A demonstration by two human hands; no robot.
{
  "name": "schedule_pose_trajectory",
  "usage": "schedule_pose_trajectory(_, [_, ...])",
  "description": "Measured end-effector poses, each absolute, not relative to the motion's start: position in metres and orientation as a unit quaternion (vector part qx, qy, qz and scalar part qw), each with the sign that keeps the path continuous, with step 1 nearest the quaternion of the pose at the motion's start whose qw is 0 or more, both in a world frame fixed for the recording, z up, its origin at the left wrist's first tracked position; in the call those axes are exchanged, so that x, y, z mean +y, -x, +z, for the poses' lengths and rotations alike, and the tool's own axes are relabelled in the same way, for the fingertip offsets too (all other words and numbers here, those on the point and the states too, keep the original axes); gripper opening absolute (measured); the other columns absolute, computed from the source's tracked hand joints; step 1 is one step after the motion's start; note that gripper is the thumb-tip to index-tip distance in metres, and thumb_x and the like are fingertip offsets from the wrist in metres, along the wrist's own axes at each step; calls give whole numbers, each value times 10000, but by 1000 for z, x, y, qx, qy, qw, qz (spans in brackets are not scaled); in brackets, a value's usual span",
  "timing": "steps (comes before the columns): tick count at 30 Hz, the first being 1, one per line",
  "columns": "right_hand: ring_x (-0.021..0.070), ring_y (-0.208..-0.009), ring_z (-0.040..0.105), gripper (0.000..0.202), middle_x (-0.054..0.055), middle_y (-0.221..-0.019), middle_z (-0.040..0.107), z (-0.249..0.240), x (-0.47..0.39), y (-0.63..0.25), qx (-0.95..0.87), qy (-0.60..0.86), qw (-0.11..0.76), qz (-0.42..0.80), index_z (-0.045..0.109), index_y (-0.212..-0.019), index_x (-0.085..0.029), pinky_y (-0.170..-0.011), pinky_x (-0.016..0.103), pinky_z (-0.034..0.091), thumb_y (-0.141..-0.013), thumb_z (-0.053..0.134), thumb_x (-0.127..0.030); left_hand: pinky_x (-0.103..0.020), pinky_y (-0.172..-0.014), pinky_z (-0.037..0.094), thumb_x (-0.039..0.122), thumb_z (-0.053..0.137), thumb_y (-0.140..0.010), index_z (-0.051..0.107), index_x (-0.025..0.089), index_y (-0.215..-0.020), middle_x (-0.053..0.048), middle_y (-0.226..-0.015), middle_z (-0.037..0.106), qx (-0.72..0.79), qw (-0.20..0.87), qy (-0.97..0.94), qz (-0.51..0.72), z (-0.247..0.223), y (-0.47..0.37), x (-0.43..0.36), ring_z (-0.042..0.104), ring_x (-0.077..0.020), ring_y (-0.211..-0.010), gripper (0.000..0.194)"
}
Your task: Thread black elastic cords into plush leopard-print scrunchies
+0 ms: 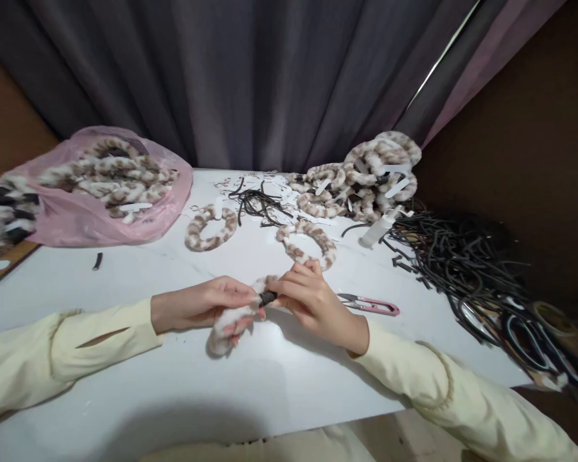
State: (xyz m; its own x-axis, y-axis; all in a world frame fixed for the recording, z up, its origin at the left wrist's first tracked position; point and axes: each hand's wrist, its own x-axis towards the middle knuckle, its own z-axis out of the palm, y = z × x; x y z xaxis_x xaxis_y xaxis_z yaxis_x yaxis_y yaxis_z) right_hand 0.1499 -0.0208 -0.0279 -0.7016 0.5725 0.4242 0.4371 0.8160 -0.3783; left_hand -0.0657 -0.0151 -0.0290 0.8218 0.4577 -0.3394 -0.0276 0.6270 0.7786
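Observation:
Between my hands is a fluffy white and brown ring (232,316) with a black wrapped section (268,298). My left hand (216,301) is closed around the ring, its thumb pressed beside the black section. My right hand (308,298) pinches at the other end of that section, its fingertips partly hidden. Just beyond my right hand lies another fluffy ring (325,242), with a similar fluffy ring (192,237) farther left. Pink-handled thread snips (370,304) rest on the table beside my right wrist.
A pink plastic bag (173,215) of fluffy rings stands at left. Fluffy rings (385,151) with white tags pile up at back right. A white bottle (379,228) lies tilted near many black cords (462,256). Loose black strips (257,202) and a short black piece (97,261) lie on the white table (139,282).

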Motion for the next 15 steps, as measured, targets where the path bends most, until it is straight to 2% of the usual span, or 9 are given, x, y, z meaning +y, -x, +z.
schedule_pose_trajectory(2, [171,-794,448,187,55,-876,623,-23,-19,-149,-930,251,244,113,582,-1018,-170,-727,331,268,-921,429,-212,-256,-524,444,347,542,-819,643,52,-844,-63,-572,606,245,863,-426,114,-28,64,-13,525,-126,-483,312])
schedule_pose_trajectory(4, [181,-815,449,191,66,-882,615,-14,-18,-148,-941,232,218,114,579,-1005,-162,-739,338,301,-923,409,-194,-261,-545,456,406,514,-834,647,57,-788,-88,-610,632,236,858,-445,99,-27,59,-10,557,-142,-520,376])
schedule_pose_trajectory(7, [188,-880,484,189,98,-957,592,5,-16,-156,-938,225,214,153,534,-1043,-141,-778,332,387,-921,405,-206,-229,-528,453,458,543,-815,641,68,-708,-62,-562,611,244,855,-445,106,-25,49,-4,549,-120,-489,416])
schedule_pose_trajectory(10, [203,-1033,503,210,133,-1118,538,21,-16,-188,-920,287,220,153,496,-1096,-164,-847,332,436,-917,422,-244,-213,-566,465,401,588,-804,643,65,-719,-50,-587,610,245,863,-420,140,-21,37,-1,567,-107,-513,351])
schedule_pose_trajectory(15, [216,-877,580,257,132,-1014,576,7,-30,-258,-900,410,128,70,549,-1033,-160,-724,322,498,-861,522,-350,-222,-625,480,321,645,-773,637,69,-749,-53,-704,628,260,874,-360,200,-19,19,-1,620,-136,-634,253])
